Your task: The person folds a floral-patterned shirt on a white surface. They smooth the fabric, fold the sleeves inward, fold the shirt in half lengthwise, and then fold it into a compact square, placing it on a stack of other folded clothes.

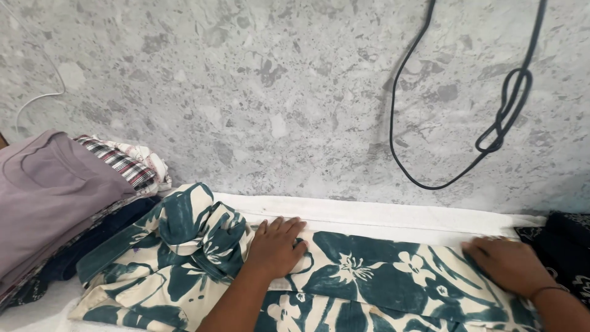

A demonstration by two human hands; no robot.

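The fingers of the left hand [276, 245] lie straight and close together, palm down, pressing flat on a cream garment with a dark teal flower print [344, 276]; they grip nothing. The right hand [509, 264] also lies flat on the same garment near its right end, fingers spread slightly and grasping nothing, though its fingertips blur into the cloth and are hard to make out. Both forearms run down out of the bottom edge, the right one with a thin band at the wrist. The garment lies along the white padded surface [381, 216], its left part bunched in a heap, its lower part cut off by the frame. At the left edge sits one pile of folded clothes [55, 190], partly out of view. A dark patterned cloth [562, 240] shows at the right edge. One black cord [491, 132] hangs knotted on the grey stone wall [246, 92].
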